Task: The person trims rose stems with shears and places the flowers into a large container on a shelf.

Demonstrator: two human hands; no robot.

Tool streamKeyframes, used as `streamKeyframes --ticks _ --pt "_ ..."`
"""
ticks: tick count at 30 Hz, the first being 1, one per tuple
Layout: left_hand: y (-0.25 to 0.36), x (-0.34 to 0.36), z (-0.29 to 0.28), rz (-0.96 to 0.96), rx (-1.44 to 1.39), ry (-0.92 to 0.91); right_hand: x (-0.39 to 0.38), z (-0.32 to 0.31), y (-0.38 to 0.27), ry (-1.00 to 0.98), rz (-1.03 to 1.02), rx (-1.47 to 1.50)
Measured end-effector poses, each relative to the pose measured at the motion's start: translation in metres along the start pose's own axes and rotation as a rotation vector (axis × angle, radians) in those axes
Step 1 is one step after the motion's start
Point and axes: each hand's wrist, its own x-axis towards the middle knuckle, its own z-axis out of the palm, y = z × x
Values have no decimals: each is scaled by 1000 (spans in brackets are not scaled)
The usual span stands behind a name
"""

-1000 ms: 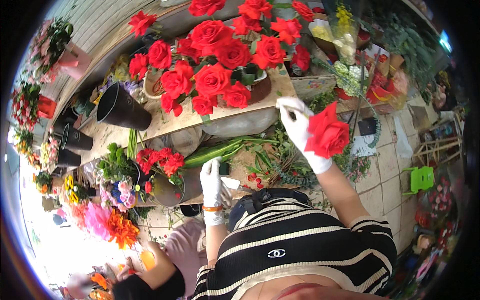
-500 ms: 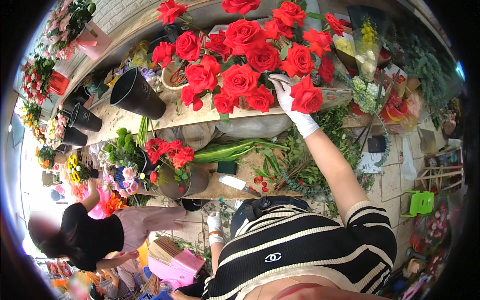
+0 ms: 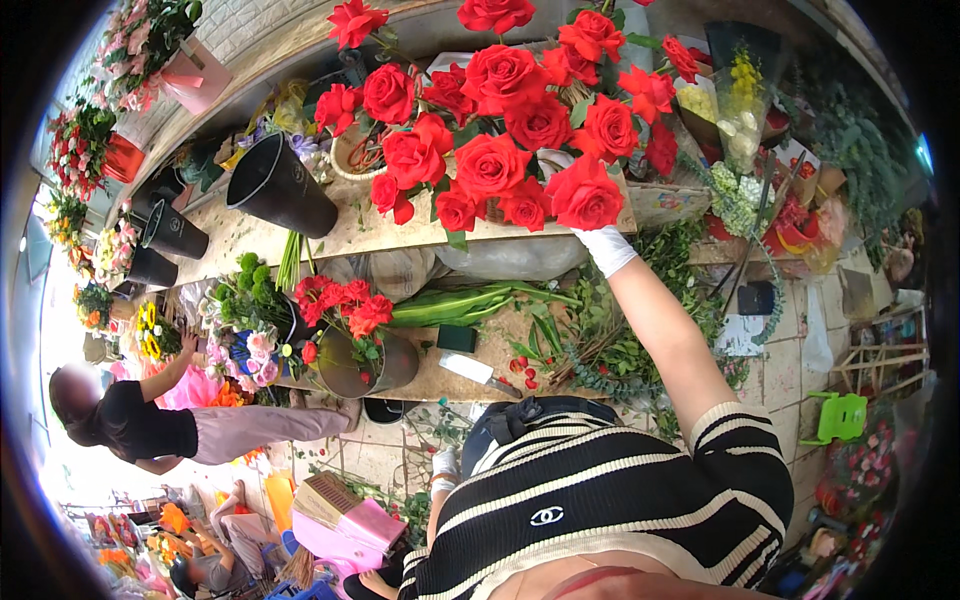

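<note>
My white-gloved right hand (image 3: 600, 243) reaches into the red rose arrangement (image 3: 495, 75), mostly hidden behind the red rose (image 3: 585, 193) it holds; a bit of white glove shows above that bloom. The arrangement stands on the wooden bench's upper board. My gloved left hand (image 3: 444, 463) hangs low beside my waist, small in view, its fingers unclear. On the lower board lie a cleaver (image 3: 465, 369), a dark green block (image 3: 456, 338), long green leaves (image 3: 450, 305) and loose foliage (image 3: 625, 320). A grey bucket of red roses (image 3: 365, 362) stands to their left.
Black buckets (image 3: 280, 185) line the bench at left. A co-worker (image 3: 150, 425) stands among flowers at left; other people (image 3: 205, 565) sit behind pink wrapping (image 3: 355, 530). Wrapped bouquets (image 3: 740, 120) fill the back right. A green stool (image 3: 838, 418) stands on the tiled floor.
My right hand has moved the rose up and left into the arrangement. My left hand has dropped from the bench to beside my waist. The co-worker at left has come into fuller view.
</note>
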Motion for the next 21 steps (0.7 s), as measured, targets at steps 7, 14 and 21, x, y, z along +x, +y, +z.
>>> streamKeyframes --ticks 7,14,21 --pt "-25 35 5 -18 -147 -46 -3 -5 3 3 14 -7" --pt "-26 43 7 -38 -6 -23 -2 -1 1 -11 24 -2" --pt "-48 67 11 -6 -33 -39 7 4 4 -22 24 -8"
